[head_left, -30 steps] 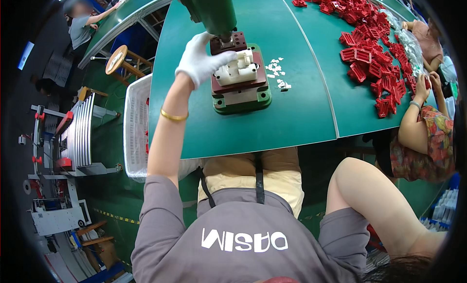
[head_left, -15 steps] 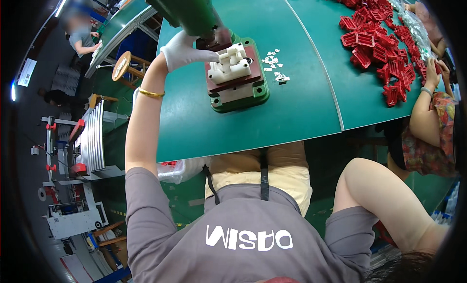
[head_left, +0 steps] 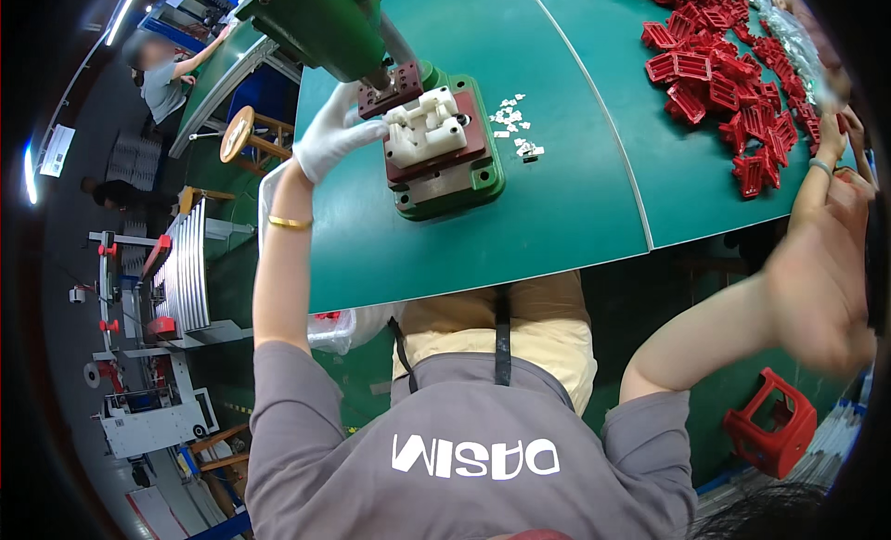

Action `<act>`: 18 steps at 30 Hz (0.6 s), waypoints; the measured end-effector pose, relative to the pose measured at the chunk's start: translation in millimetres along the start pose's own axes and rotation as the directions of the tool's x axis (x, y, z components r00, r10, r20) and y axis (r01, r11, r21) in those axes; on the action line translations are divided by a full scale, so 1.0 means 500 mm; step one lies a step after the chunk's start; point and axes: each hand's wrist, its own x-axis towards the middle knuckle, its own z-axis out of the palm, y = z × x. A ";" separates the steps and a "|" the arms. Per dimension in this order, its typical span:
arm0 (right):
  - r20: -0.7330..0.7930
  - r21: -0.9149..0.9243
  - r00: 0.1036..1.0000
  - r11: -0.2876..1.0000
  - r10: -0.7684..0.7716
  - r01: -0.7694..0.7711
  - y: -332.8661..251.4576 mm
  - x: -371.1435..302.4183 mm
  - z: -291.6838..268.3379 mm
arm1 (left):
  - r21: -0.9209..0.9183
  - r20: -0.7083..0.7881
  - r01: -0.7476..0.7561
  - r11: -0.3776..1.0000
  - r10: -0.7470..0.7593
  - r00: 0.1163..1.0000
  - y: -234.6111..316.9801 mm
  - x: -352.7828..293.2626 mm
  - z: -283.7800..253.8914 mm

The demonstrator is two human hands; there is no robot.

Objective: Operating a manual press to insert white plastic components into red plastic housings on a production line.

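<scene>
My left hand (head_left: 336, 136), in a white glove, is at the left of a green bench press (head_left: 320, 25). Its thumb reaches to the edge of a white block-shaped fixture (head_left: 425, 136), and its fingers are spread with nothing visible in them. The fixture sits on a dark red plate over the press's green base (head_left: 455, 201). Behind it, a dark red drilled plate (head_left: 390, 87) hangs under the press head. Out to the right, my bare right hand (head_left: 826, 285) is smeared by motion, so its fingers cannot be made out.
Small white pieces (head_left: 510, 118) lie right of the press on the green table (head_left: 557, 197). A heap of red plastic parts (head_left: 719, 90) is at the far right, beside a co-worker's hand (head_left: 835, 136). A red stool (head_left: 770, 424) stands low right; a plastic-lined bin (head_left: 334, 331) is below the table edge.
My right arm has swung forward from the lower right corner, bringing the hand into view. My left hand has drawn slightly left, its fingers spreading. The dark red upper plate now shows more fully.
</scene>
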 end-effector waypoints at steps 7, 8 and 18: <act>-0.212 -0.344 0.811 0.735 0.546 -0.585 0.201 -0.299 -0.034 | -0.387 -0.696 0.031 0.922 -0.313 0.646 -0.185 -0.055 0.085; -0.247 -0.363 0.772 0.683 0.586 -0.634 0.209 -0.327 -0.026 | -0.194 -0.620 0.119 0.974 -0.216 0.754 -0.189 -0.034 0.125; -0.121 -0.626 0.780 0.563 0.614 -0.540 0.247 -0.387 0.004 | -0.389 -0.584 0.216 0.896 -0.421 0.694 -0.114 -0.011 0.115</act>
